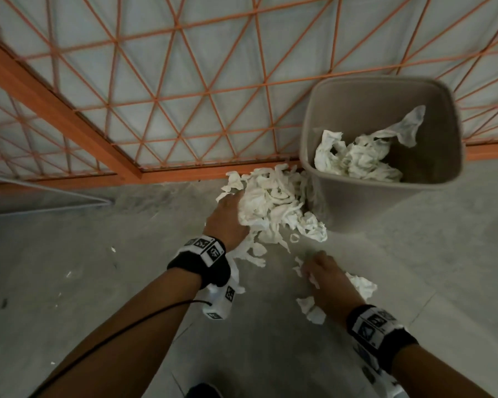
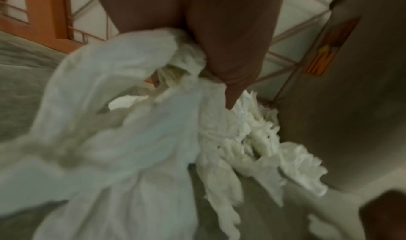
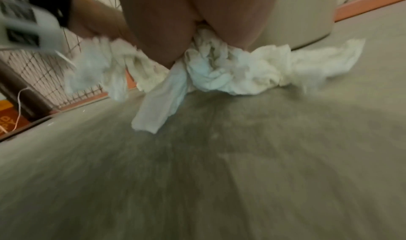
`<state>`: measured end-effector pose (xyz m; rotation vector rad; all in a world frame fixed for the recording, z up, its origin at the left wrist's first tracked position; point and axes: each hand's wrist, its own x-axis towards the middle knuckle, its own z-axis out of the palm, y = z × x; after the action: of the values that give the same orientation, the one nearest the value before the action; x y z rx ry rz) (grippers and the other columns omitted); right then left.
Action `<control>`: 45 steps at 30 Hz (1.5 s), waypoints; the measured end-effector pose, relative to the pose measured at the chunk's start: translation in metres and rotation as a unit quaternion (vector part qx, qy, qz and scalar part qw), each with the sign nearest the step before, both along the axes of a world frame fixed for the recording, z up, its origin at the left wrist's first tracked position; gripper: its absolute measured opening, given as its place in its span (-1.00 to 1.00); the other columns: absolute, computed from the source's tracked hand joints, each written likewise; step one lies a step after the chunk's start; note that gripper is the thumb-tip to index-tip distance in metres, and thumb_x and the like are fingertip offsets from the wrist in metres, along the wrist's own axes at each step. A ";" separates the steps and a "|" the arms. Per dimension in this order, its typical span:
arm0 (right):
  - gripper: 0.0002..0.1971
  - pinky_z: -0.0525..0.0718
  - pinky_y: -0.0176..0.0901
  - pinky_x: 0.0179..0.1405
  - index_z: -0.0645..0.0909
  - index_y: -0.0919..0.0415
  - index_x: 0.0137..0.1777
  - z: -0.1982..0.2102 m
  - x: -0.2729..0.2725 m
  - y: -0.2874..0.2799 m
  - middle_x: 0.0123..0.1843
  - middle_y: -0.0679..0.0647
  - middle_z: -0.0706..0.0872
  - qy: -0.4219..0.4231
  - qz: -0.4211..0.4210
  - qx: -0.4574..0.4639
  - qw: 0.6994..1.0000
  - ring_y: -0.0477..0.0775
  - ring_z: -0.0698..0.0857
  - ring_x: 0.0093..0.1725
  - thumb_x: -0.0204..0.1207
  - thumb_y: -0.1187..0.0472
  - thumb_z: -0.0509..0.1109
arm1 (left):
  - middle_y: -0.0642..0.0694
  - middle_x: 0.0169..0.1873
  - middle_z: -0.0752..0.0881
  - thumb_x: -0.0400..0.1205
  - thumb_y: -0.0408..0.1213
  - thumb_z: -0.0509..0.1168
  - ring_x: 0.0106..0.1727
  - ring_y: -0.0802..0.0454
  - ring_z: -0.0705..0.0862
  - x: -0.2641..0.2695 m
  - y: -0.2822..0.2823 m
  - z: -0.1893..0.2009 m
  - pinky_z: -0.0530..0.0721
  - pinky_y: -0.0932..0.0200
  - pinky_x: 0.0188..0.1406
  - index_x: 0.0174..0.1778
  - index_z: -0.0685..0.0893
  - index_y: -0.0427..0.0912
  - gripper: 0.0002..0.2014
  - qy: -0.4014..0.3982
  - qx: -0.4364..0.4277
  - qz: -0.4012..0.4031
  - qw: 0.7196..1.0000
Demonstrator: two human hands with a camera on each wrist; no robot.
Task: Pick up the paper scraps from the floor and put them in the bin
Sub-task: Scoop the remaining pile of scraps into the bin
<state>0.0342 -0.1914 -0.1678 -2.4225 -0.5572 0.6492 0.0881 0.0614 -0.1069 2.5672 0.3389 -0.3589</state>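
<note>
A big bunch of white paper scraps is held by my left hand just left of the grey bin. In the left wrist view the thumb and fingers close around the scraps beside the bin wall. My right hand is lower and nearer, palm down over more scraps on the floor. The right wrist view shows my right hand's fingers curled into a clump of scraps. Several scraps lie inside the bin.
An orange wire-mesh panel with an orange frame stands behind the bin and along the left. The floor is grey concrete with tiny white bits on it. A dark shoe tip shows at the bottom edge.
</note>
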 end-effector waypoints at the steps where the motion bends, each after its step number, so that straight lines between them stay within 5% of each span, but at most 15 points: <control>1: -0.56 0.49 -0.21 0.06 0.50 0.13 0.18 0.005 0.004 0.002 0.33 0.11 0.41 0.005 -0.008 0.014 1.000 0.21 0.55 0.21 0.32 0.49 0.30 | -0.15 0.62 0.34 0.52 -0.21 0.40 0.60 -0.15 0.39 0.004 0.001 -0.009 0.45 -0.05 0.51 0.69 0.07 0.11 -0.13 0.020 0.010 -0.012 1.000; 4: -0.32 0.64 -0.08 0.11 0.30 0.01 0.45 0.017 0.019 0.006 0.57 0.06 0.20 -0.032 0.002 0.016 0.999 0.24 0.59 0.31 0.36 0.49 0.31 | -0.23 0.39 0.62 0.60 -0.18 0.31 0.34 -0.23 0.64 0.007 0.000 -0.030 0.60 -0.01 0.20 0.68 0.11 0.11 -0.26 0.059 0.057 -0.035 0.996; 8: -0.06 0.60 -0.07 -0.23 -0.02 -0.16 0.62 0.015 0.043 0.014 0.72 -0.02 -0.23 -0.035 0.031 -0.030 0.998 0.34 0.56 0.37 0.36 0.51 0.29 | -0.18 0.27 0.73 0.63 -0.07 0.28 0.30 -0.22 0.68 -0.009 -0.002 -0.040 0.62 -0.04 0.24 0.31 0.65 -0.06 -0.65 -0.010 0.056 -0.054 0.997; 10: -0.03 0.63 -0.03 -0.10 -0.18 -0.17 0.65 0.005 0.054 0.020 0.73 0.01 -0.29 -0.012 0.038 -0.065 0.997 0.31 0.41 0.52 0.41 0.49 0.25 | -0.18 0.25 0.74 0.58 -0.06 0.35 0.30 -0.22 0.68 -0.019 0.002 -0.041 0.62 -0.03 0.26 0.29 0.68 -0.08 -0.63 -0.043 0.026 -0.040 0.998; 13: -0.22 0.50 0.22 0.41 -0.07 -0.04 0.66 -0.006 0.058 0.031 0.73 0.12 -0.07 -0.010 0.019 -0.111 0.994 0.30 0.24 0.62 0.52 0.32 0.23 | -0.13 0.04 0.79 0.42 0.05 0.38 0.12 -0.20 0.73 -0.033 0.014 -0.029 0.66 -0.02 0.12 0.11 0.74 -0.07 -0.60 -0.109 -0.025 -0.025 0.993; 16: -0.49 0.58 0.15 0.30 0.31 0.07 0.52 -0.013 0.050 0.034 0.55 0.18 0.30 -0.071 -0.002 -0.106 0.992 0.31 0.43 0.45 0.55 0.20 0.22 | 0.02 -0.27 0.71 0.33 -0.08 0.42 -0.19 0.02 0.71 -0.038 0.023 -0.005 0.65 0.13 -0.14 -0.22 0.72 -0.13 -0.78 -0.178 -0.122 0.005 0.976; 19: -0.61 0.57 0.07 0.21 0.49 0.10 0.34 -0.011 0.039 0.030 0.41 0.13 0.47 -0.058 -0.021 -0.104 0.993 0.23 0.51 0.36 0.57 -0.02 0.22 | -0.01 -0.12 0.70 0.29 -0.33 0.51 -0.11 0.24 0.68 -0.035 0.021 0.030 0.57 0.47 -0.06 -0.18 0.69 -0.17 -0.78 -0.246 -0.206 0.029 0.947; 22: -0.58 0.61 -0.03 0.05 0.64 0.09 0.07 0.010 0.030 0.026 0.12 0.07 0.68 -0.032 -0.050 -0.085 0.995 0.13 0.65 0.12 0.51 -0.23 0.22 | -0.10 -0.11 0.78 0.28 -0.35 0.48 -0.13 0.17 0.71 -0.022 0.007 0.065 0.61 0.33 -0.08 -0.12 0.68 -0.16 -0.73 -0.270 -0.257 0.046 0.927; 24: -0.62 0.55 -0.10 -0.15 0.68 0.13 -0.14 0.036 0.025 0.026 -0.12 0.06 0.72 -0.109 -0.055 -0.041 0.992 0.11 0.66 -0.07 0.48 -0.19 0.26 | -0.06 -0.35 0.75 0.33 -0.32 0.53 -0.32 0.02 0.68 -0.011 -0.010 0.092 0.62 0.18 -0.27 -0.25 0.67 -0.15 -0.82 -0.289 -0.285 0.032 0.913; 27: -0.80 0.54 -0.17 -0.31 0.63 0.17 -0.33 0.091 0.025 0.025 -0.31 0.05 0.71 -0.192 -0.071 0.092 0.974 0.06 0.65 -0.28 0.39 0.05 0.40 | -0.26 -0.46 0.67 0.32 -0.07 0.61 -0.40 -0.23 0.59 0.007 -0.043 0.136 0.62 -0.06 -0.38 -0.38 0.60 -0.24 -0.64 -0.329 -0.316 -0.026 0.889; 32: -0.81 0.45 -0.27 -0.25 0.49 0.19 -0.31 0.210 0.048 0.006 -0.26 0.12 0.58 -0.332 -0.129 0.261 0.897 0.01 0.53 -0.27 0.32 0.43 0.43 | -0.32 -0.58 0.55 0.37 0.03 0.60 -0.49 0.03 0.46 0.037 -0.099 0.211 0.49 -0.03 -0.53 -0.53 0.48 -0.25 -0.49 -0.393 -0.322 -0.064 0.859; 36: -0.84 0.43 -0.16 -0.16 0.46 0.26 -0.21 0.265 0.096 -0.025 -0.21 0.14 0.54 -0.371 -0.212 0.301 0.852 0.02 0.48 -0.19 0.28 0.50 0.22 | -0.28 -0.49 0.60 0.35 -0.02 0.60 -0.41 -0.12 0.64 0.064 -0.135 0.250 0.66 -0.21 -0.38 -0.45 0.47 -0.15 -0.56 -0.437 -0.353 -0.069 0.825; 39: -0.74 0.50 -0.13 -0.06 0.51 0.10 -0.12 0.282 0.127 -0.041 -0.12 0.06 0.61 -0.362 -0.275 0.352 0.818 -0.01 0.54 -0.12 0.32 0.44 0.15 | -0.01 -0.33 0.66 0.40 0.15 0.50 -0.21 -0.10 0.74 0.079 -0.159 0.260 0.73 -0.27 -0.08 -0.25 0.47 -0.03 -0.59 -0.400 -0.374 -0.096 0.832; 42: -0.83 0.56 -0.02 0.02 0.55 -0.09 -0.13 0.283 0.150 -0.052 -0.02 0.08 0.62 -0.267 -0.311 0.405 0.817 0.00 0.57 -0.04 0.39 0.20 0.20 | 0.07 0.05 0.67 0.50 0.38 0.20 0.09 0.11 0.68 0.087 -0.174 0.251 0.66 -0.09 0.24 0.04 0.50 0.08 -0.54 -0.317 -0.354 -0.117 0.872; 45: -0.77 0.64 0.22 0.05 0.60 0.06 -0.13 0.274 0.160 -0.060 -0.12 0.12 0.67 -0.104 -0.322 0.439 0.832 0.14 0.65 -0.08 0.43 -0.03 0.18 | -0.03 0.20 0.62 0.59 0.44 -0.09 0.28 -0.02 0.60 0.095 -0.177 0.221 0.51 -0.17 0.42 0.00 0.51 0.25 -0.56 -0.252 -0.278 -0.139 0.916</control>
<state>0.1945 -0.2510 0.1060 -1.6138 -0.0397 -0.1667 0.1833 -0.1161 0.1143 2.0356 -0.2882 0.1126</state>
